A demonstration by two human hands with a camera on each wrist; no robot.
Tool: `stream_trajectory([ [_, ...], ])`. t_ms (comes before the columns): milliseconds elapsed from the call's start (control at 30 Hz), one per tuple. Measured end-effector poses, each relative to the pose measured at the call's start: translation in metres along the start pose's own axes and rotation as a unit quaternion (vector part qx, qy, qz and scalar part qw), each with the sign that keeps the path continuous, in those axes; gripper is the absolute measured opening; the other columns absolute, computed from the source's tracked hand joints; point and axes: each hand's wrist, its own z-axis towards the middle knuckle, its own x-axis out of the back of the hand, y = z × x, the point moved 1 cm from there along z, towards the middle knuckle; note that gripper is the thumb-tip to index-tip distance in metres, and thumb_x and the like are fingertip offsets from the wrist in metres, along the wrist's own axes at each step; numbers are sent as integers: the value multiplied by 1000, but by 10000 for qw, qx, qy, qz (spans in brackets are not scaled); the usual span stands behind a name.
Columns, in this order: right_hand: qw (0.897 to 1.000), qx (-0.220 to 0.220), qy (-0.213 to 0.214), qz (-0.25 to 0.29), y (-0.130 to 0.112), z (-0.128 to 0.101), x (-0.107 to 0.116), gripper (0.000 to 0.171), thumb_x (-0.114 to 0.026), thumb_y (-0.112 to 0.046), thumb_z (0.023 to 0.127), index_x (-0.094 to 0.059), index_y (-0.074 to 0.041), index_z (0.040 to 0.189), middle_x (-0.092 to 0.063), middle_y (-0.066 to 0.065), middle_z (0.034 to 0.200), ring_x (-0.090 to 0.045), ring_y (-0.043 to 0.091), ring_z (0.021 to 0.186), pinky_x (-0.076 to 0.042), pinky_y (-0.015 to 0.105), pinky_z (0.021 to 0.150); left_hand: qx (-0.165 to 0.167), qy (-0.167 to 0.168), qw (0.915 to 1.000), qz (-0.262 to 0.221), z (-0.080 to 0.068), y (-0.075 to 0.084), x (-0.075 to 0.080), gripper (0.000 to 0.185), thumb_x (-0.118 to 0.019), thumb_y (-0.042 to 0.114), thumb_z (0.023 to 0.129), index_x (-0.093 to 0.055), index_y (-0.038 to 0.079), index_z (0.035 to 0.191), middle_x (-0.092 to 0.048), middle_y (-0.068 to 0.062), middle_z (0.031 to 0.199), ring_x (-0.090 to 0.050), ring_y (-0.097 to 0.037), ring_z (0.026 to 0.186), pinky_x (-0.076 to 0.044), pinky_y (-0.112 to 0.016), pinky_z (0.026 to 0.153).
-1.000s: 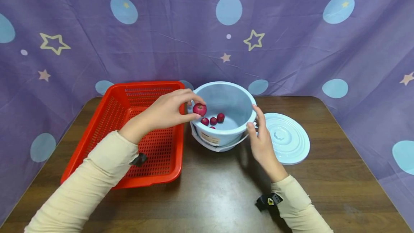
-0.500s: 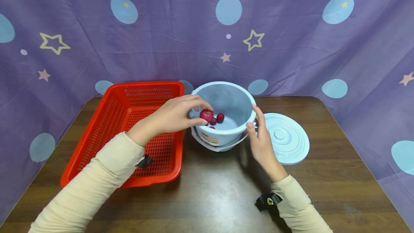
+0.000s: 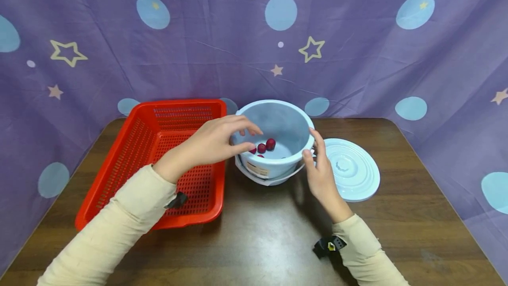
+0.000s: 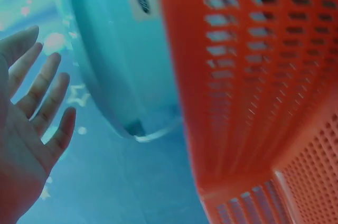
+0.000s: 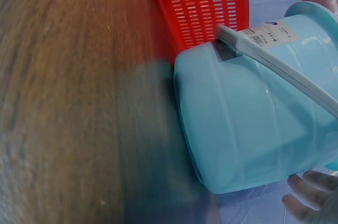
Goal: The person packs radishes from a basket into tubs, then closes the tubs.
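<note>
My left hand (image 3: 216,139) hangs over the left rim of a light blue bucket (image 3: 295,136), thumb and fingers spread apart with nothing between them. In the left wrist view that hand (image 4: 34,110) also shows its fingers apart and relaxed. Several round dark red fruits (image 3: 270,144), apple-like, lie at the bottom of the bucket; the near rim partly hides some. At the bucket's right side, my right hand (image 3: 323,180) touches the rim with thumb and fingers. The right wrist view shows its fingertips (image 5: 298,184) against the bucket wall.
A red perforated plastic basket (image 3: 216,215) stands left of the bucket, under my left forearm. To the right, a pale blue round lid (image 3: 353,169) lies flat on the brown wooden table (image 3: 262,242). A purple patterned cloth (image 3: 349,56) hangs behind.
My left hand carried a red fruit rightward and down into the bucket, then let it go; its fingers now stand apart. The right hand stays at the rim.
</note>
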Motion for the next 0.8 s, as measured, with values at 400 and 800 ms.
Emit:
stream_trajectory([
  [400,9994,-238,-230,139,-7,3,4,53,-48,-25,105,-29,-23,155,-57,23,131,-57,28,108,-44,47,89,-316,1177,9925,-72,-4,48,-2,20,-76,29,88,-73,25,107,-65,16,101,-56,-1,90,-48,-25,74],
  [800,9968,-479,-268,587,-18,-1,35,54,-44,-19,106,-23,-19,157,-50,19,141,-54,31,121,-38,35,103,-579,1776,9816,-392,-13,94,-29,20,-74,24,90,-71,20,109,-66,11,102,-58,-3,92,-48,-24,79],
])
